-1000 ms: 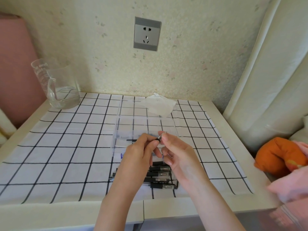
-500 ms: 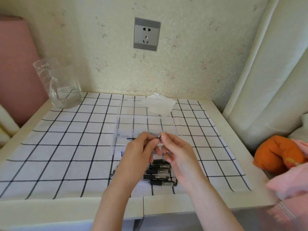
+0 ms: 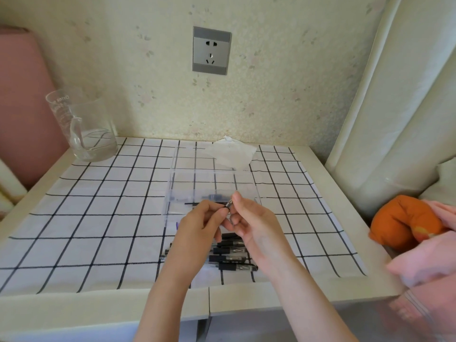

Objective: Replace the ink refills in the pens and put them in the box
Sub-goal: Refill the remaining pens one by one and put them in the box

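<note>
A pen (image 3: 227, 205), pinched by the left hand (image 3: 199, 225) and at its tip by the right hand (image 3: 254, 223), is held over the clear box's (image 3: 172, 191) near edge, with more pens (image 3: 229, 257) piled before the box and a tissue (image 3: 234, 154) behind it.

Cloth (image 3: 86, 243) covers most of the table (image 3: 320, 292). The box (image 3: 187, 178) sits about mid-cloth, with a tissue (image 3: 234, 154) at its far right corner and the pile of pens (image 3: 232, 257) in front of it, near the table's front edge. Jug (image 3: 84, 129) is off in the back left corner. The wall socket (image 3: 211, 50) is up behind the box. The left hand (image 3: 199, 225) and right hand (image 3: 254, 223) meet over the box's front edge, pinching one pen (image 3: 227, 206) (a refill (image 3: 197, 203) lies inside the box). Right of the table there's a curtain (image 3: 394, 119) at the back and a cushion (image 3: 399, 220) nearer.
</note>
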{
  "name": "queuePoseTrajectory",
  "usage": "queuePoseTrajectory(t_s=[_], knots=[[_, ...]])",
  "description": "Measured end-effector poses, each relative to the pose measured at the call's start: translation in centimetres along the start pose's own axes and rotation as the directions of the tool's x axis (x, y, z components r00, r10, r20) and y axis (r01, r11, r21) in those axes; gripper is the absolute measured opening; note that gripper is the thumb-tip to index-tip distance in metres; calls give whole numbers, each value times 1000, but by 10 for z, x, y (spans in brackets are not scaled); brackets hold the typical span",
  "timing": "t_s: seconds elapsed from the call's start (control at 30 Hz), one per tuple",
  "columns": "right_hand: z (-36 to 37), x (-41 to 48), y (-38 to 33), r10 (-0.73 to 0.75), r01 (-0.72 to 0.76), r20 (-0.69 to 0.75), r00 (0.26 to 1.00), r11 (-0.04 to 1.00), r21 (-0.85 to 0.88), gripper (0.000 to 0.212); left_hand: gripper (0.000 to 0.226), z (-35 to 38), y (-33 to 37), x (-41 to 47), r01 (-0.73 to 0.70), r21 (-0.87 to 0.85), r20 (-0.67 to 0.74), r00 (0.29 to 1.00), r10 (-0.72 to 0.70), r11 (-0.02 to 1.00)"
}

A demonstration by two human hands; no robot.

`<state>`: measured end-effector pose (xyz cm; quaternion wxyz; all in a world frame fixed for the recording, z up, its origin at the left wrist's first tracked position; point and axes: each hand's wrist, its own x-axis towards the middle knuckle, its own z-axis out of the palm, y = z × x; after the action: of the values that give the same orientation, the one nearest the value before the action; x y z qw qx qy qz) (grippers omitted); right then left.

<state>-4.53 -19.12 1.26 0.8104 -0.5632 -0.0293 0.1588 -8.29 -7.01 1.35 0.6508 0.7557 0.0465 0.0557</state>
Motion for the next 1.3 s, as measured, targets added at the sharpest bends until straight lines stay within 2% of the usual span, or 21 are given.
queuePoseTrajectory(t_s=[0.13, 0.23, 0.37, 0.5, 0.73, 0.83, 1.0, 1.07, 1.13, 1.2, 1.3], knots=[[-1, 2, -1, -35, 35, 1, 999, 999, 13, 24, 16, 5, 4, 1, -33, 38, 5, 999, 33, 999], [0, 0, -5, -3, 3, -13, 1000, 1000, 10, 16, 17, 3, 6, 0, -39, 39, -2, 999, 39, 998], [1, -3, -7, 0, -7, 59, 998, 994, 106, 22, 17, 3, 8, 0, -47, 46, -13, 999, 48, 998], [0, -2, -2, -29, 22, 92, 995, 997, 75, 27, 17, 4, 9, 0, -49, 35, -11, 999, 49, 998], [-3, 0, -3, -33, 32, 19, 999, 999, 28, 17, 17, 3, 8, -1, -42, 57, 8, 999, 41, 997], [-5, -1, -4, -42, 42, -20, 999, 999, -20, 19, 17, 2, 7, -1, -25, 66, 24, 999, 24, 998], [-9, -2, -9, -52, 57, -108, 993, 997, 45, 20, 16, -1, 6, 0, 9, 58, 32, 999, -11, 998], [-15, -4, -14, -96, 90, -183, 978, 995, -42, 13, 16, -2, 5, 1, 18, 47, 24, 1000, -19, 999], [-27, -10, -17, -222, 121, -250, 942, 923, -365, 8, 16, -3, 4, 0, 22, 42, 21, 1000, -23, 999], [-39, -20, -13, -342, 126, -216, 914, 748, -651, 4, 16, -3, 4, 0, 24, 46, 22, 999, -25, 999], [-55, -41, 8, -427, 91, -118, 896, 439, -894, 5, 16, -2, 5, 0, 19, 42, 25, 999, -20, 999]])
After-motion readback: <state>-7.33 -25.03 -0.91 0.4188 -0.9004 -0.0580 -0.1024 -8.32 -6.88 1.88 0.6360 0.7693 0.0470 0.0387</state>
